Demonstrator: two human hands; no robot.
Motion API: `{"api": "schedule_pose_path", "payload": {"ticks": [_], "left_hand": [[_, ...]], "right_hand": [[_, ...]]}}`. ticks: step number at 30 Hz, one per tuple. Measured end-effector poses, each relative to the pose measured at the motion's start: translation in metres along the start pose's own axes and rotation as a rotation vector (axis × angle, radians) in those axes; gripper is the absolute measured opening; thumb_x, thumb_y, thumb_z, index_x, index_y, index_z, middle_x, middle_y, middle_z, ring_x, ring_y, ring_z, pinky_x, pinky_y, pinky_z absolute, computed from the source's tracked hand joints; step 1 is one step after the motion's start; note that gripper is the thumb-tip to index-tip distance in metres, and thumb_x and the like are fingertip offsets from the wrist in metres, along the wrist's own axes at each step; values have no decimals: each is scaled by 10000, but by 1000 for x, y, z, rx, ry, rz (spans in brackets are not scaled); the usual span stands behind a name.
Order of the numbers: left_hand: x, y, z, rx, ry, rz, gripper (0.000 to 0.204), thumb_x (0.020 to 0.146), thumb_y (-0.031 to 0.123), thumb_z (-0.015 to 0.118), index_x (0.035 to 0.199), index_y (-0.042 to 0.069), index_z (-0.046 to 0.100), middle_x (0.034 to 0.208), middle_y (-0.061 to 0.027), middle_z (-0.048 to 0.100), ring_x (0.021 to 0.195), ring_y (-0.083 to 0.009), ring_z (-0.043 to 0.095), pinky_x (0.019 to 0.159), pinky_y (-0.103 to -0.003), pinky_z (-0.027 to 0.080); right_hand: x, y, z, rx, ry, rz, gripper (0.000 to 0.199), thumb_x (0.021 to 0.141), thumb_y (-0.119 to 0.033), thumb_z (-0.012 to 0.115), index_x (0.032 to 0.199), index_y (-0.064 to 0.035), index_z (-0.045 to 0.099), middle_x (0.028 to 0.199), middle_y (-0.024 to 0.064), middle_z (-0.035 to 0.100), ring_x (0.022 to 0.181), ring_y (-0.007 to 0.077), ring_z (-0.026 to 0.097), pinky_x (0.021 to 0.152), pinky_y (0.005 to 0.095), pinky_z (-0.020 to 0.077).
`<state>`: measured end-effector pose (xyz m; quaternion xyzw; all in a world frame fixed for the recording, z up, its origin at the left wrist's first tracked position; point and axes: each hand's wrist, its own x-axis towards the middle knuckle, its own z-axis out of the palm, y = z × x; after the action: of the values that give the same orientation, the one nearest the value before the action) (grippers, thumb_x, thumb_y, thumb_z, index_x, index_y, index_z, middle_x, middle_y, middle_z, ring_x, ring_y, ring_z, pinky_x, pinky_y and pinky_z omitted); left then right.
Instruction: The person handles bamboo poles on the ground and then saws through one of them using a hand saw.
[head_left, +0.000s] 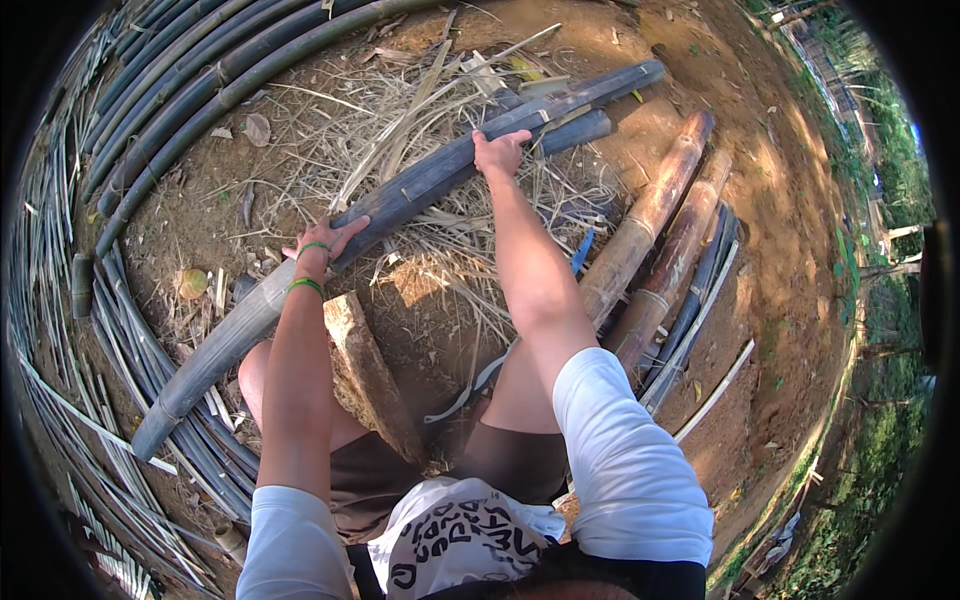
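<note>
A long dark bamboo pole (420, 182) lies slantwise before me, its near left end paler and its far end at upper right. My left hand (330, 240), with green bands at the wrist, grips its middle, fingers and thumb spread across the pole. Farther along, my right hand (500, 152) holds its near side, with thumb and fingers apart; the fingertips' undersides are hidden. Beneath the far part shows a shorter dark bamboo piece (578, 132). Between my knees stands a rough wooden block (365, 370), apart from both hands.
Bamboo shavings (400, 120) litter the ground under the pole. Thick brown bamboo poles (655, 220) lie at right, beside thin strips (705, 330). Long dark poles (230, 75) curve across the upper left. Bundled strips (150, 350) lie at left. A blue strip (583, 250) is near my right forearm.
</note>
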<state>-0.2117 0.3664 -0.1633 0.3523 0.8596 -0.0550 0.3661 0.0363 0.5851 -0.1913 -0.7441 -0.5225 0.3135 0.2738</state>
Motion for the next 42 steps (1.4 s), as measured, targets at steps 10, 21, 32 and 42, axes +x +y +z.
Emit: {"api": "schedule_pose_path", "payload": {"ticks": [10, 21, 32, 42], "left_hand": [[3, 10, 5, 13, 10, 37, 1208, 622, 950, 477, 1518, 148, 361, 1532, -160, 401, 1433, -374, 338, 1150, -675, 82], [57, -26, 20, -18, 101, 68, 1196, 621, 929, 509, 1500, 127, 396, 1520, -190, 407, 1418, -404, 346, 1136, -690, 89], [58, -31, 14, -93, 47, 129, 1255, 632, 910, 522, 1530, 58, 312, 1530, -242, 362, 1416, -404, 350, 1167, -534, 234], [101, -34, 30, -100, -39, 145, 1246, 635, 910, 514, 1533, 70, 311, 1548, -217, 349, 1435, -405, 320, 1165, -600, 151]], "right_hand": [[15, 66, -87, -164, 237, 159, 747, 858, -397, 705, 1386, 27, 390, 1146, 251, 662, 1027, 375, 671, 896, 491, 533], [-65, 265, -292, -460, 754, 50, 407, 894, -276, 589, 1164, 28, 582, 1183, 268, 559, 1099, 434, 555, 934, 530, 457], [-323, 452, -313, -563, 393, 954, 392, 916, -288, 535, 1200, -17, 527, 1342, 254, 451, 1176, 452, 539, 958, 519, 483], [-309, 468, -354, -322, 649, 489, 258, 967, -237, 526, 1028, 11, 560, 817, 150, 678, 649, 278, 652, 597, 421, 524]]}}
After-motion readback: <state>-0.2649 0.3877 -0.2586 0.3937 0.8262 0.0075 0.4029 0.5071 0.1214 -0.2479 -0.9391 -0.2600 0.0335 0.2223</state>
